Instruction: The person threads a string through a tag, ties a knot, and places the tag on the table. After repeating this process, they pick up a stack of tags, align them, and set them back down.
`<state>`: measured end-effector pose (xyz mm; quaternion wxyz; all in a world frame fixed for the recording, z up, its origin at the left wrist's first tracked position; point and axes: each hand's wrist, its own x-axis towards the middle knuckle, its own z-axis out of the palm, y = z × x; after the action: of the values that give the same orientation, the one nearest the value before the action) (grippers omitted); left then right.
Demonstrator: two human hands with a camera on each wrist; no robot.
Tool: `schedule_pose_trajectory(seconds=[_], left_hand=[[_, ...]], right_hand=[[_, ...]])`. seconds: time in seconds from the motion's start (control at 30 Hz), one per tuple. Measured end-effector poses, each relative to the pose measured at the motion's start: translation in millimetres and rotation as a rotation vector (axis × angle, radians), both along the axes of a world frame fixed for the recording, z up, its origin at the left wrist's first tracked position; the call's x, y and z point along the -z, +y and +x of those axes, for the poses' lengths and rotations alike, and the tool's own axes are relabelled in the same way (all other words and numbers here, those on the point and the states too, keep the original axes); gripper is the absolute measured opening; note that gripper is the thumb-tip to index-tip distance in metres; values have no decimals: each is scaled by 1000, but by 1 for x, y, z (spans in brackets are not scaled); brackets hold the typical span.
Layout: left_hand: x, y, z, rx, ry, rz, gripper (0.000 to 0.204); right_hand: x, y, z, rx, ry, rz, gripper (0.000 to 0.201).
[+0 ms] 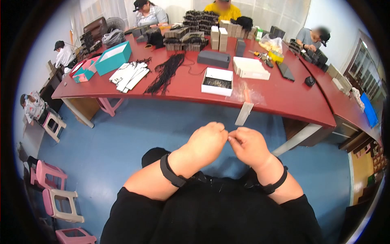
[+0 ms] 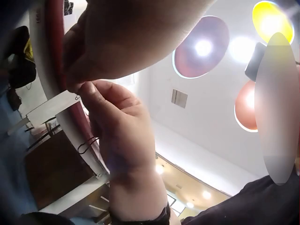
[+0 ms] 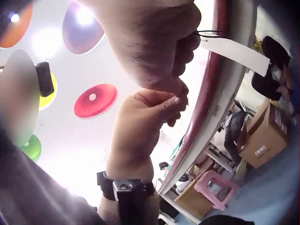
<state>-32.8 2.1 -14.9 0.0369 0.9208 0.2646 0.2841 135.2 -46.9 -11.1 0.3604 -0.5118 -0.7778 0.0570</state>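
Both hands meet in front of the body, below the table's near edge in the head view. My left hand [image 1: 205, 144] has its fingertips pinched right against those of my right hand [image 1: 250, 147]. A thin wire-like piece [image 2: 77, 97] with a small looped end shows between them in the left wrist view; its kind is too small to tell. From the curled fingers of my right hand a loop of black cord [image 3: 211, 33] sticks out. A white tag strip [image 1: 243, 114] juts past the table edge, just beyond the hands, partly overlapped by them in the left wrist view.
The red table [image 1: 280, 95] holds a white box [image 1: 217, 81] of dark pieces, white tags [image 1: 129, 76], black cords [image 1: 165, 75], a dark grey box [image 1: 213, 59] and a teal box [image 1: 114, 59]. Several people sit around. Stools [image 1: 63, 203] stand at left.
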Motion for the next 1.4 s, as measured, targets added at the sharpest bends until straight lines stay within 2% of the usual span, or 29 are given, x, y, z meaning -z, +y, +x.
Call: schedule_pose_trajectory(seconds=[0.1, 0.17, 0.23, 0.27, 0.3, 0.33, 0.37, 0.4, 0.43, 0.5, 0.53, 0.57, 0.6, 0.63, 0.67, 0.7, 0.77, 0.8, 0.93, 1.0, 1.03, 1.1, 1.13, 1.17, 1.2, 1.27, 1.3, 1.37, 1.4], left_hand=[[4, 11, 2, 35, 28, -92, 6], [-4, 18, -3, 99, -62, -149, 12], [-17, 23, -11, 125, -275, -1078, 18], [-10, 29, -13, 295, -436, -1234, 16], [-5, 31, -12, 299, -437, -1225, 16], [1, 31, -9, 439, -676, -1417, 13], [3, 29, -7, 583, -921, -1600, 13], [3, 27, -1, 693, -1059, -1649, 12], [2, 26, 6, 696, -1060, -1647, 12], [-4, 24, 20, 752, -1367, -1535, 12], [-6, 22, 24, 669, -1425, -1521, 7], [-6, 21, 30, 671, -1424, -1515, 7], [-5, 21, 37, 539, -1436, -1180, 4], [-4, 21, 40, 408, -1420, -852, 2], [-5, 21, 36, 363, -1329, -726, 5], [-3, 25, 32, 365, -1329, -723, 5], [6, 39, 26, 399, -1034, -201, 11], [3, 42, 24, 443, -987, -84, 17], [-6, 32, 16, 466, -881, 83, 18], [-7, 28, 14, 481, -856, -119, 17], [-5, 25, 16, 480, -856, -118, 17], [4, 19, 25, 654, -1202, -1001, 15], [9, 18, 26, 708, -1238, -1127, 11], [11, 16, 27, 705, -1237, -1132, 11], [10, 12, 28, 701, -1283, -1223, 10], [6, 6, 27, 689, -1331, -1318, 8], [4, 5, 25, 665, -1275, -1237, 8], [-2, 2, 17, 596, -1164, -1114, 8], [-5, 0, 14, 598, -1135, -1045, 7]], right_hand=[[-10, 4, 6, -48, -165, 78, 5], [-17, 8, 8, -35, -203, 162, 7], [-20, 13, 10, -142, -78, 261, 13], [-21, 14, 9, -142, -82, 274, 13], [-20, 14, 6, -156, 64, 303, 13], [-19, 14, 1, -170, 211, 327, 14], [-16, 17, -5, -169, 208, 330, 14], [-12, 21, -12, -133, 340, 384, 15], [-7, 26, -19, -98, 472, 438, 17], [-2, 31, -26, -130, 518, 435, 14], [-2, 31, -30, -126, 605, 349, 13], [-1, 30, -32, -122, 692, 261, 13], [7, 35, -32, -229, 908, 68, 17], [10, 38, -29, -232, 907, 71, 17], [12, 39, -24, -443, 1320, -239, 18], [11, 39, -21, -657, 1711, -576, 19], [3, 37, -16, -589, 1694, -592, 19], [4, 38, -10, -619, 1670, -660, 19], [0, 35, -3, -685, 1595, -764, 14], [-4, 33, -2, -728, 1542, -784, 12], [-5, 31, -3, -682, 1515, -739, 11], [-8, 27, -7, -637, 1487, -695, 10], [-7, 24, -12, -497, 1437, -528, 9], [-6, 21, -16, -356, 1380, -366, 9], [-5, 19, -19, -352, 1383, -369, 9], [-4, 16, -23, -173, 1026, 100, 4], [-4, 13, -22, -167, 1032, 89, 4], [-9, 6, -17, -96, 658, 327, 6], [-16, 2, -13, -53, 485, 371, 9]])
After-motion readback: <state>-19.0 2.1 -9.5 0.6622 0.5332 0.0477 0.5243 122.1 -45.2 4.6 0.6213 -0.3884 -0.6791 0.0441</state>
